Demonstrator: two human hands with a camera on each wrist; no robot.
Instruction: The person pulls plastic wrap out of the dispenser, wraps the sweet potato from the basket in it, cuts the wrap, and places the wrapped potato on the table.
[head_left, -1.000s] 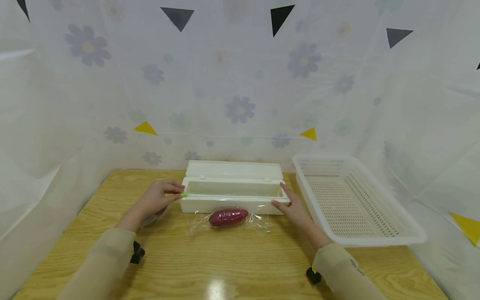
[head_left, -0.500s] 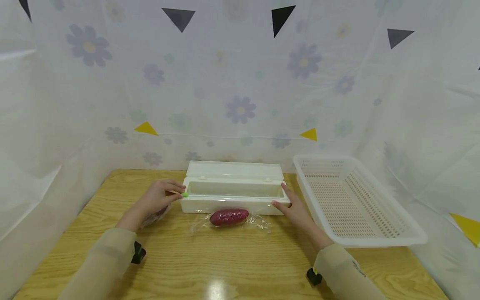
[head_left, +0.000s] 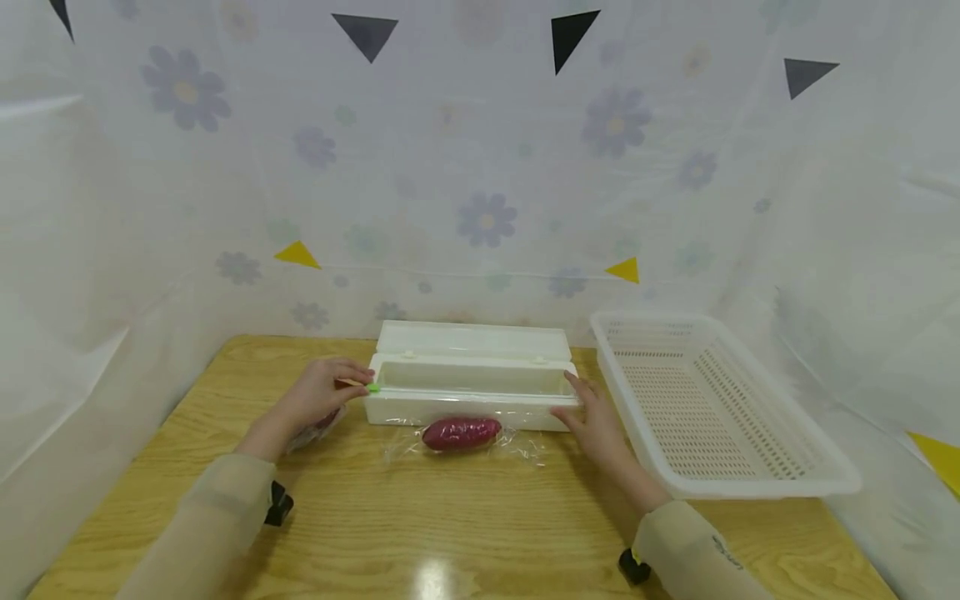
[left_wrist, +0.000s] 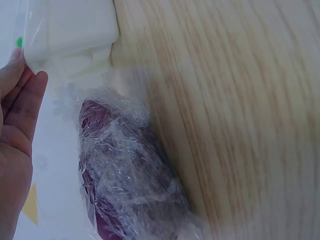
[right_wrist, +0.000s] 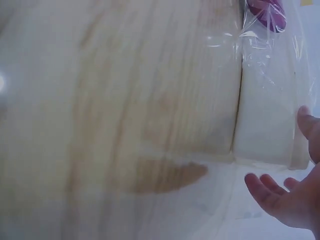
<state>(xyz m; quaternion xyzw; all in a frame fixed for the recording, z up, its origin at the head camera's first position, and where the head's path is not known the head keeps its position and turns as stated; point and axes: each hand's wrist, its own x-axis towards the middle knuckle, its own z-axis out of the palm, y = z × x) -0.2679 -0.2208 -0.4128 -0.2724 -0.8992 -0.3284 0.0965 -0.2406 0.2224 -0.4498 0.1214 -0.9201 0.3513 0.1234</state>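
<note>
An open white cling film box (head_left: pixel 465 410) stands lengthwise at the table's back, its lid (head_left: pixel 474 340) tipped back. My left hand (head_left: pixel 318 393) is at its left end, thumb and fingers pinching around the small green slide cutter (head_left: pixel 373 388). Around the right front corner my right hand (head_left: pixel 600 425) holds the box, thumb on the front and fingers by the end. Clear film comes down over the front. On that film lies a purple sweet potato (head_left: pixel 461 433). A second sweet potato (left_wrist: pixel 125 165), wrapped in crinkled film, lies beneath my left hand, partly hidden in the head view.
To the right sits a white perforated plastic basket (head_left: pixel 660 467), close to my right forearm. The wooden table (head_left: pixel 450 525) stretches toward me. Behind it hangs a white flowered curtain (head_left: pixel 420 167) with side panels.
The head view has shifted slightly. My right hand has slid a little rightward at the box's end. My left hand stays at the green slide cutter, and both sweet potatoes keep their places.
</note>
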